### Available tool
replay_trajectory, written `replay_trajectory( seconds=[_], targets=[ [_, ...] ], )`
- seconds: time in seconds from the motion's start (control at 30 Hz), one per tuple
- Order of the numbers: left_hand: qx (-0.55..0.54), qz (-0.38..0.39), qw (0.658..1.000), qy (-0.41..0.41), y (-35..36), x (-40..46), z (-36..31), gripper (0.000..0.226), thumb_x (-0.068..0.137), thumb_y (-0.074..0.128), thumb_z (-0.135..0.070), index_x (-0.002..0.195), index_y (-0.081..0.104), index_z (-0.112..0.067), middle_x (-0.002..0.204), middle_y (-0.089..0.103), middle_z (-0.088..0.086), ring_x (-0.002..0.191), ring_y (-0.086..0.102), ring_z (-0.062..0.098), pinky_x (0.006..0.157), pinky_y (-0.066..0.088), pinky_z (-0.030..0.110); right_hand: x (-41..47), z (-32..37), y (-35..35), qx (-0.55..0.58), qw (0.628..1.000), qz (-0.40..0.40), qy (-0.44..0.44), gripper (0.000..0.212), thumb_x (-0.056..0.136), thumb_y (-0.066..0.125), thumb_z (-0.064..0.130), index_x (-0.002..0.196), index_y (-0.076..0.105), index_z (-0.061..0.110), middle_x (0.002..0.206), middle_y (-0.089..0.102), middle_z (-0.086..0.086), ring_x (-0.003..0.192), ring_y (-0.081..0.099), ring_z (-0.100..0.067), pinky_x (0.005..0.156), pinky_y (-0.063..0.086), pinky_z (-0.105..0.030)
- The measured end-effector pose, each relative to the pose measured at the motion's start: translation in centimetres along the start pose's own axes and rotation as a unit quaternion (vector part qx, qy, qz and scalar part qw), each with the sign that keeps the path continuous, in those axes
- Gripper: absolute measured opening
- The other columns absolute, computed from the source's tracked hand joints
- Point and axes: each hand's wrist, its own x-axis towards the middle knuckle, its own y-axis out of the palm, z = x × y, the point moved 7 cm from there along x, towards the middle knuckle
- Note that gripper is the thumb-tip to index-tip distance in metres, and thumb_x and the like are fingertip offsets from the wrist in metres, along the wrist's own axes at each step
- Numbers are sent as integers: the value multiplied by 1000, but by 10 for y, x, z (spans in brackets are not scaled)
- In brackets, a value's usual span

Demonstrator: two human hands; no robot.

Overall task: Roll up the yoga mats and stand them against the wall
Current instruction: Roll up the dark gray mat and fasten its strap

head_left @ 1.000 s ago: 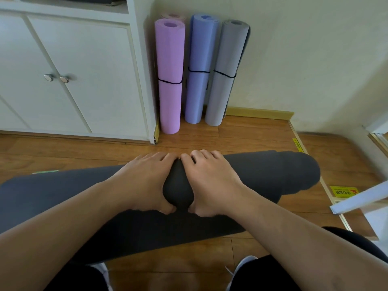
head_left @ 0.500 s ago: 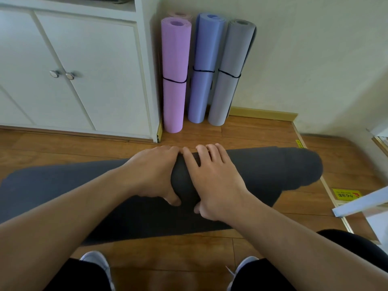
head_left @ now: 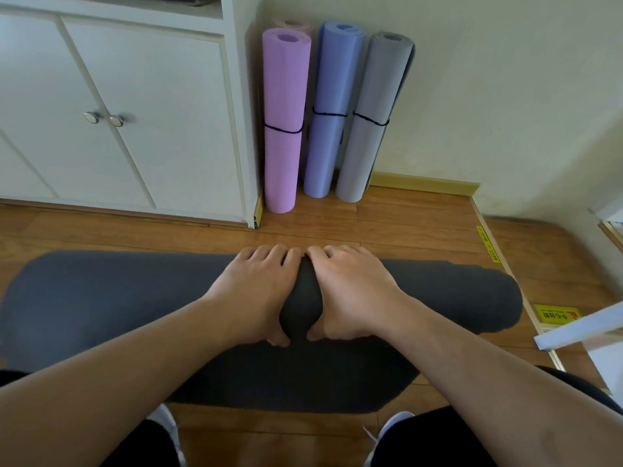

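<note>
1 head-worn wide-angle view, looking forward and down, close over hands (head_left: 300, 291), wall (head_left: 488, 96) beyond

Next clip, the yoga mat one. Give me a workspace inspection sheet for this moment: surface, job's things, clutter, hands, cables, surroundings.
Surface: wooden floor, with yellow stickers near its right edge.
Job's things: dark grey mat lies across the floor, mostly rolled, a flat strip left toward the person. Purple mat, blue mat and light grey mat stand rolled and banded against the wall; a pink roll peeks out behind them.
Clutter: nothing seen.
Hands: left hand and right hand grip the roll's middle, side by side.
Cables: nothing seen.
Surroundings: white cabinet on the left, cream wall, pale furniture edge on the right.
</note>
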Motion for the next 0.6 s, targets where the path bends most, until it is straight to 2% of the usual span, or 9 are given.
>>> replay_trajectory(
  seconds=[0.1, 0.2, 0.3, 0.47, 0.53, 0.6],
  targets=[
    [-13, 2, 1000, 9, -1, 7, 1, 120, 54, 92, -67, 150, 33, -27, 145, 49, -7, 132, 50, 19, 115, 41, 41, -5, 1, -2, 4, 1000, -10, 1, 111, 59, 89, 72, 146, 39, 23, 135, 55, 0, 127, 52, -24, 115, 41, -43],
    [-49, 20, 999, 3, -7, 12, 9, 110, 53, 92, -68, 143, 39, -30, 137, 54, -10, 125, 53, 16, 111, 44, 40, -14, 11, -7, -29, 998, -46, -12, 125, 66, 90, 62, 159, 20, 16, 152, 37, -9, 142, 36, -31, 126, 28, -46],
    [-85, 56, 995, -13, -10, 15, 18, 107, 52, 90, -71, 140, 41, -33, 130, 56, -14, 116, 55, 13, 104, 48, 39, -15, 18, -3, -73, 996, -43, -4, 137, 64, 93, 61, 160, 7, 14, 159, 26, -13, 150, 26, -36, 130, 19, -51],
    [-76, 94, 992, -30, -10, 11, 20, 105, 55, 90, -71, 138, 40, -32, 124, 53, -13, 110, 53, 13, 100, 50, 37, -9, 18, -2, -48, 997, -57, -29, 124, 65, 92, 58, 156, 21, 14, 152, 39, -9, 143, 38, -32, 125, 30, -47],
    [-81, 98, 991, -38, -10, 7, 21, 107, 56, 90, -70, 142, 38, -32, 131, 51, -12, 115, 50, 14, 104, 47, 37, -7, 18, -1, -47, 996, -62, -42, 122, 62, 92, 60, 154, 26, 15, 150, 43, -8, 139, 42, -30, 122, 33, -46],
    [-79, 79, 993, -40, -10, 2, 20, 117, 56, 89, -72, 150, 32, -32, 143, 46, -9, 128, 47, 17, 113, 43, 41, -4, 17, -1, -49, 996, -63, -48, 120, 62, 92, 60, 154, 30, 15, 148, 47, -7, 137, 45, -29, 119, 36, -45]
  ],
)
